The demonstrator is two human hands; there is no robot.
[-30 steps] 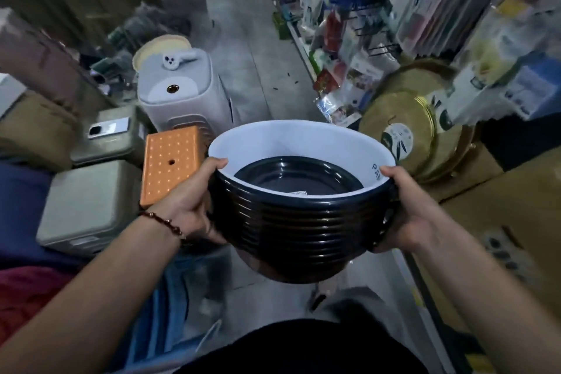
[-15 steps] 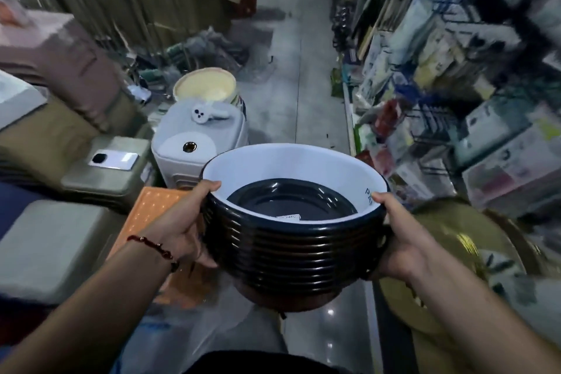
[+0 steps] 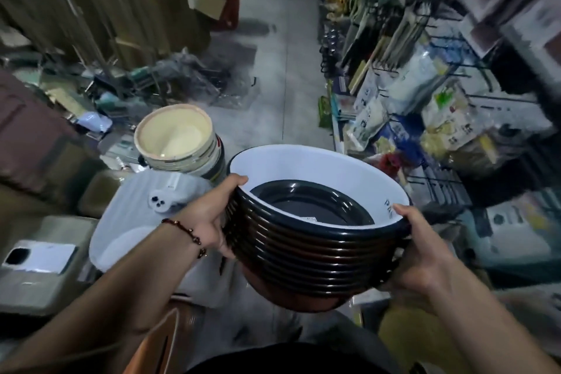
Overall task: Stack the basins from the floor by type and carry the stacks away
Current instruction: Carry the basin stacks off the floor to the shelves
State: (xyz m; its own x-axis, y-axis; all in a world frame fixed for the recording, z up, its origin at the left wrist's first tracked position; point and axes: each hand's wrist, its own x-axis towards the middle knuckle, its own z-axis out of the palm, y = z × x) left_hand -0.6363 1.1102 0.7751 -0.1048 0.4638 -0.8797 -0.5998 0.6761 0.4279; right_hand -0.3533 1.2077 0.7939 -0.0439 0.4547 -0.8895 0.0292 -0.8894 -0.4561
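A: Change? View's swung up the aisle; orange perforated stool gone from frame. Carry leg underway, I'd judge.

B: Hands? Left hand (image 3: 206, 216) and right hand (image 3: 425, 255) both grasp the nested stack of black-rimmed, white-lined plastic basins (image 3: 315, 240), chest-high.

A: Room: grey tiled floor (image 3: 273, 94), cream bucket (image 3: 179, 137), packed shelves right.

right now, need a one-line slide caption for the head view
Both hands, left hand and right hand, grip a nested stack of black-rimmed basins above a cluttered shop aisle.
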